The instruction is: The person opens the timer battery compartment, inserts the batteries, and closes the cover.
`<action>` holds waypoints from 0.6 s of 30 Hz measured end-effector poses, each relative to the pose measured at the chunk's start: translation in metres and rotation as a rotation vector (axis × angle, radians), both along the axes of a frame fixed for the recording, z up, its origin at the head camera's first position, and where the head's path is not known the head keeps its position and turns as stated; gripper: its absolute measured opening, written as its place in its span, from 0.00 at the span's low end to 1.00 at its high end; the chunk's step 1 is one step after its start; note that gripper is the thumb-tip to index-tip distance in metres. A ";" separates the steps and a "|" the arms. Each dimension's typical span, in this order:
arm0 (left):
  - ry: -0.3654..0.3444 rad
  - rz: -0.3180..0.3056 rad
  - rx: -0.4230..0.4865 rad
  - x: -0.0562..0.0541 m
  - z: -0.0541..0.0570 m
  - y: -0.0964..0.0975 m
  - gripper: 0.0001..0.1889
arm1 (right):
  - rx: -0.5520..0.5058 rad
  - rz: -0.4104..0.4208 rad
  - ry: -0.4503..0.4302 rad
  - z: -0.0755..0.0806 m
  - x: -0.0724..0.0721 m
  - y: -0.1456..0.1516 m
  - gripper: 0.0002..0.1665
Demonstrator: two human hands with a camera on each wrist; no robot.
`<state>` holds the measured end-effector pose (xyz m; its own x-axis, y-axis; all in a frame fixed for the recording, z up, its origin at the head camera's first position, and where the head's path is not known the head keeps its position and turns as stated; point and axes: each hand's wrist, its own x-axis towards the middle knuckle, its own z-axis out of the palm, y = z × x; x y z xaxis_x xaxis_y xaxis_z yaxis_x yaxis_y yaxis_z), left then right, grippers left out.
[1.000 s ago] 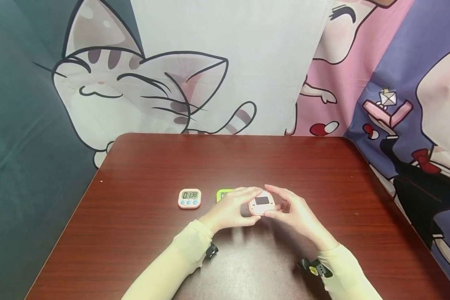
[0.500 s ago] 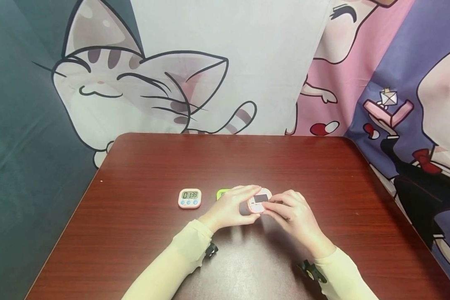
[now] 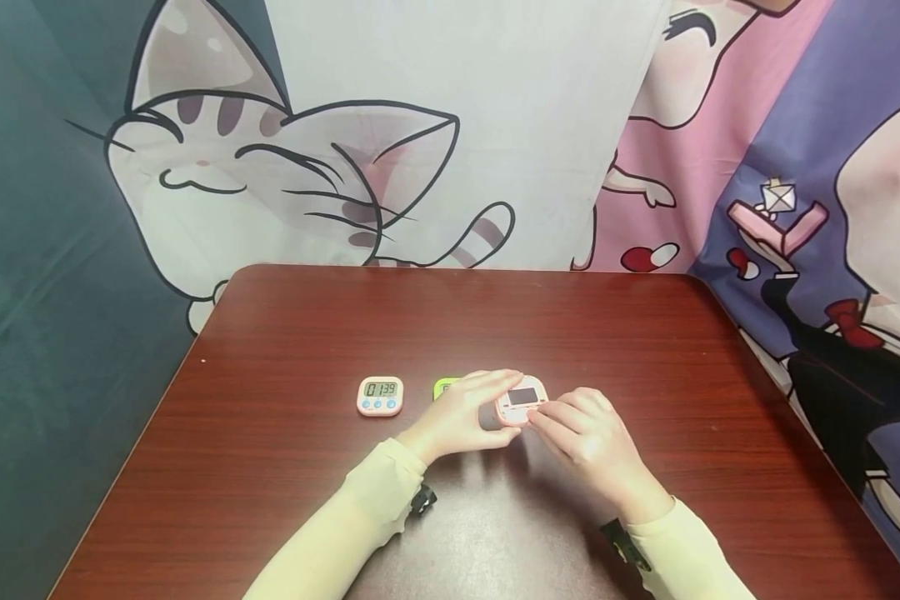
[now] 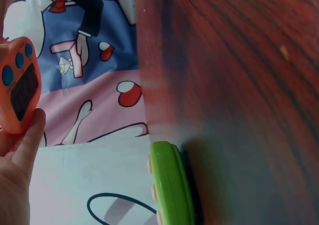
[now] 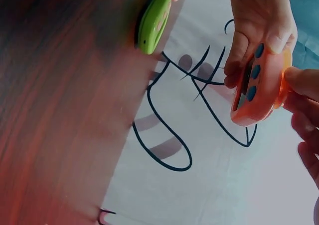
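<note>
My left hand (image 3: 461,417) holds a pink kitchen timer (image 3: 523,397) by its edges, above the table, between thumb and fingers. Its back, with a dark rectangle on it, faces the head camera. My right hand (image 3: 592,446) pinches at the lower right of that back. In the right wrist view the timer (image 5: 264,90) shows blue buttons on its front, and the right thumb and fingers (image 5: 304,83) close on an orange part behind it. The screen looks dark in the left wrist view. A green timer (image 3: 442,387) on the table is partly hidden behind the left hand.
Another pink timer (image 3: 379,397) lies to the left on the brown table (image 3: 285,500), its display reading 01:39. Behind the table hangs a cartoon cloth (image 3: 555,125). A dark strap device (image 3: 423,501) sits on the left wrist, and another (image 3: 625,546) on the right.
My right hand has gone from holding the timer's right edge to pinching at its back with bunched fingers. The left hand keeps its hold. The resting pink timer's display went from 01:38 to 01:39.
</note>
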<state>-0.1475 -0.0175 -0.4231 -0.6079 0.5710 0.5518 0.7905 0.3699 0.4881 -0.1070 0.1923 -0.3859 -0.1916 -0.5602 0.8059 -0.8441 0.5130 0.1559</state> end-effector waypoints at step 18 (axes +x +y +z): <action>0.012 -0.005 0.019 -0.001 -0.001 -0.001 0.33 | 0.020 -0.057 0.178 0.002 0.005 -0.010 0.13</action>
<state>-0.1481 -0.0181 -0.4242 -0.5985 0.5629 0.5700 0.7980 0.3567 0.4857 -0.1017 0.1820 -0.3843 -0.0794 -0.5688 0.8186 -0.7719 0.5547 0.3105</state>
